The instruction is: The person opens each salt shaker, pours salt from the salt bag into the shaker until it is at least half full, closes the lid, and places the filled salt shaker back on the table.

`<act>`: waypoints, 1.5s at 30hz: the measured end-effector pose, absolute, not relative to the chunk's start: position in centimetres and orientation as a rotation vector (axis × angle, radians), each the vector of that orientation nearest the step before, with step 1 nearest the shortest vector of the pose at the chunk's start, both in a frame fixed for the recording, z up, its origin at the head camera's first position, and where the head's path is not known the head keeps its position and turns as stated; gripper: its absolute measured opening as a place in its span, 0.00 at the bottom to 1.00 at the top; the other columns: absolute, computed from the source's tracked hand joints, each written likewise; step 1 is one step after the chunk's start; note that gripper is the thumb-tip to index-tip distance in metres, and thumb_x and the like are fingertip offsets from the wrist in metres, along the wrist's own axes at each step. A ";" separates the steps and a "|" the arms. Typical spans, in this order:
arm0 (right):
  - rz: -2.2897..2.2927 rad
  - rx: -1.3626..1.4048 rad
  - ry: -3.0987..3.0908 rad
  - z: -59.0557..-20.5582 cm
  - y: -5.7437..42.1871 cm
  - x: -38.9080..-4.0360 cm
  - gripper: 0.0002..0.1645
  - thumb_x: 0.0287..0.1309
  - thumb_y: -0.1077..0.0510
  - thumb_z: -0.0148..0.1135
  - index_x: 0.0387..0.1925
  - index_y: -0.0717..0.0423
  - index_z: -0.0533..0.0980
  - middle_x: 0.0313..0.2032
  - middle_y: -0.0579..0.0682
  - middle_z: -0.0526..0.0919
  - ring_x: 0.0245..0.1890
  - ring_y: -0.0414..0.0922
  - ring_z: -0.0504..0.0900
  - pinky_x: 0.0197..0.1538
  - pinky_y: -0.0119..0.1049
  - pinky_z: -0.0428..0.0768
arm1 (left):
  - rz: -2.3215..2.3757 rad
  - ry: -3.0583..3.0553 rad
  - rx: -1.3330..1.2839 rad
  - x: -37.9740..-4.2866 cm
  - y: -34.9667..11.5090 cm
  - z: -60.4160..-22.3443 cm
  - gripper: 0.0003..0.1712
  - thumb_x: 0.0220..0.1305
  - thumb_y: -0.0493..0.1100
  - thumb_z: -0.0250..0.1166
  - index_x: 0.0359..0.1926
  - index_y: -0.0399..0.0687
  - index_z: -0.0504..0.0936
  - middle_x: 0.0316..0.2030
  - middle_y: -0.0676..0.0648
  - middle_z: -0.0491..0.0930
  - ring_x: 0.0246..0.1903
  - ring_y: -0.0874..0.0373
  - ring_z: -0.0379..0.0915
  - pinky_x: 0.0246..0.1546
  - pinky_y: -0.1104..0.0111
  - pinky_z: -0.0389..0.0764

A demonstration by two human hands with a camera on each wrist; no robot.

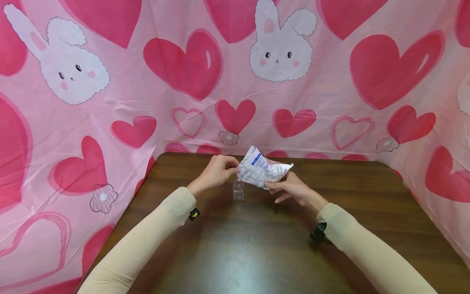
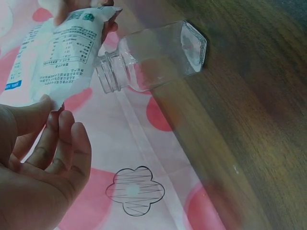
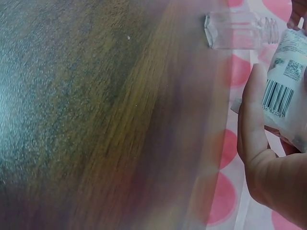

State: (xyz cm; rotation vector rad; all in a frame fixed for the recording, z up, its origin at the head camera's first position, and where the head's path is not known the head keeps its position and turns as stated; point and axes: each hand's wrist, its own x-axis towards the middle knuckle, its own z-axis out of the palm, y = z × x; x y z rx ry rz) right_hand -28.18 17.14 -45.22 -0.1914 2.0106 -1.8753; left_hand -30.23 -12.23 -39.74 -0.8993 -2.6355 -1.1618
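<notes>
A white plastic packet [image 1: 257, 169] with blue and dark print is held up between both hands, tilted over the table. My left hand [image 1: 216, 171] pinches one of its corners between thumb and fingers, seen closely in the left wrist view. The right hand [image 1: 291, 190] grips the packet's other end; a barcode on the packet [image 3: 278, 98] shows beside that thumb. Just below the packet stands a small clear bottle [image 1: 238, 191], upright on the table. Its threaded neck [image 2: 109, 72] has no cap, and the packet's lower side is close to this mouth.
The dark brown wooden table [image 1: 235, 253] reaches back to a pink cloth [image 1: 238, 90] with hearts and rabbits, which hangs behind it and along both sides. Black wrist cameras are strapped at the left cuff [image 1: 193, 214] and the right cuff [image 1: 318, 232].
</notes>
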 end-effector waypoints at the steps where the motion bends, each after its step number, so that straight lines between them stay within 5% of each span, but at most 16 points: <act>1: -1.873 -0.188 2.014 -45.2 17.1 -28.2 0.37 0.64 0.56 0.76 0.70 0.52 0.69 0.52 0.61 0.80 0.51 0.71 0.80 0.36 0.55 0.88 | -1.165 -2.634 -0.900 -30.2 -12.3 -39.8 0.02 0.66 0.33 0.73 0.39 0.39 0.90 0.33 0.48 0.87 0.33 0.58 0.81 0.41 0.64 0.83; 45: -1.794 -0.234 2.217 -43.8 16.7 -27.6 0.35 0.60 0.55 0.79 0.62 0.61 0.73 0.44 0.59 0.82 0.38 0.57 0.83 0.29 0.52 0.87 | -1.167 -2.630 -0.885 -30.2 -13.0 -40.3 0.02 0.66 0.32 0.72 0.39 0.38 0.90 0.33 0.47 0.88 0.32 0.57 0.81 0.39 0.63 0.83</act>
